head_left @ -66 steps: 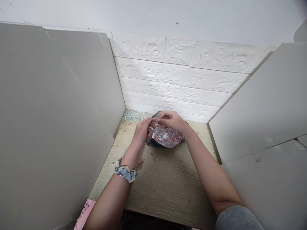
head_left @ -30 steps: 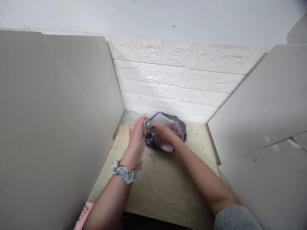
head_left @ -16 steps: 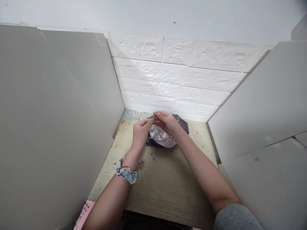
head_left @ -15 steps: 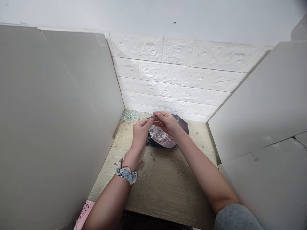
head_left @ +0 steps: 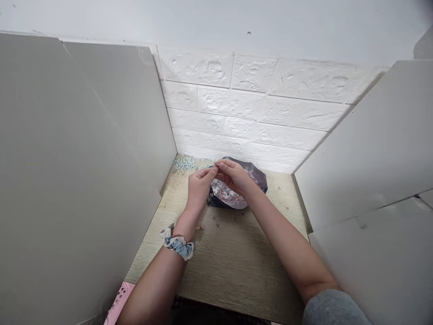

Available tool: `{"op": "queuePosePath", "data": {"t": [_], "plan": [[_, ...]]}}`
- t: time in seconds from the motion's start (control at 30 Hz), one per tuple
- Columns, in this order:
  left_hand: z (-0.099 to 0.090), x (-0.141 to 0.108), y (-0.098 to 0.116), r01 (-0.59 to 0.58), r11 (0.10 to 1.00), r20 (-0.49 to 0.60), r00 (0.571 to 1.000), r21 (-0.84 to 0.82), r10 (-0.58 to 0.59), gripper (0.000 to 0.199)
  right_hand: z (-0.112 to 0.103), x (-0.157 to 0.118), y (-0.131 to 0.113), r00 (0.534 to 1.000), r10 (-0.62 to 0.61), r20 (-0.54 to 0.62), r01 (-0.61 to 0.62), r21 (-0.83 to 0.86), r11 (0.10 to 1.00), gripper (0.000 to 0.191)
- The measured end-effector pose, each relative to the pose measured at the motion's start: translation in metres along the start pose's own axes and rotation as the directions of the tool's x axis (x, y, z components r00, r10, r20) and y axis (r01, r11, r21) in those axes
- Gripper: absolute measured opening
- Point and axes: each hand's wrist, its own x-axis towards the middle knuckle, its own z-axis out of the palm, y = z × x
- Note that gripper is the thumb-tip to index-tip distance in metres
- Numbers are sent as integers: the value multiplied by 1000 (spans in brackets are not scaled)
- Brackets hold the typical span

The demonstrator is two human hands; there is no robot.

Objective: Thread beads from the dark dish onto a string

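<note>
My left hand (head_left: 201,183) is closed in a pinch on what looks like a thin string, most of it hidden by the fingers. Meeting it fingertip to fingertip, my right hand (head_left: 235,175) pinches a tiny pale bead (head_left: 217,164). Both hands are raised over the left part of an opened dark bag (head_left: 260,176). Pink, clear and whitish beads (head_left: 227,193) lie on the bag's pale inside, partly covered by my right hand. A blue and white scrunchie (head_left: 179,243) circles my left wrist.
Light blue-green beads (head_left: 186,163) are spread over the table's (head_left: 237,262) back left corner. A few loose beads (head_left: 199,228) lie in front of the bag. Grey panels (head_left: 84,158) flank the table, and a white brick-patterned wall (head_left: 223,106) closes the back. Something pink and perforated (head_left: 119,300) shows at lower left.
My right fingers have come down and nearer to the left fingertips, closing the small gap between the hands. More of the bag's back edge shows. The left hand has hardly moved.
</note>
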Motion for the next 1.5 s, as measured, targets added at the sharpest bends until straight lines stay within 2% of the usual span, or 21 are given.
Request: {"op": "queuePosePath", "data": {"t": [0.17, 0.3, 0.5, 0.7, 0.9, 1.03, 1.17, 1.33, 1.5], "plan": [[0, -1, 0, -3, 1000, -8, 1000, 13, 3, 18, 0, 0, 1, 1000, 6, 19, -6, 36, 999, 30], [0, 0, 0, -4, 1000, -16, 1000, 19, 4, 19, 0, -1, 2, 1000, 4, 1, -4, 3, 1000, 31], [0, 0, 0, -6, 1000, -8, 1000, 18, 6, 19, 1, -1, 2, 1000, 2, 11, -3, 9, 1000, 31], [0, -1, 1, 1, 1000, -14, 1000, 18, -1, 20, 1, 0, 2, 999, 15, -33, -15, -16, 1000, 31], [0, -1, 1, 5, 1000, -8, 1000, 19, -5, 21, 0, 0, 2, 1000, 18, -10, -18, -13, 1000, 25], [0, -1, 1, 13, 1000, 5, 1000, 7, -13, 21, 1, 0, 1, 999, 34, -14, -34, 1, 999, 28], [-1, -1, 1, 31, 1000, 27, 999, -5, -31, 23, 0, 0, 0, 999, 39, 13, -38, -24, 999, 31], [-2, 0, -2, 69, 997, 57, 996, -25, -67, 25, -2, -2, -6, 1000, 21, 21, -18, -140, 990, 22], [-3, 2, -5, 195, 976, 199, 965, -96, -173, 24, 0, -3, -9, 994, -106, -26, 98, -229, 968, 18]]}}
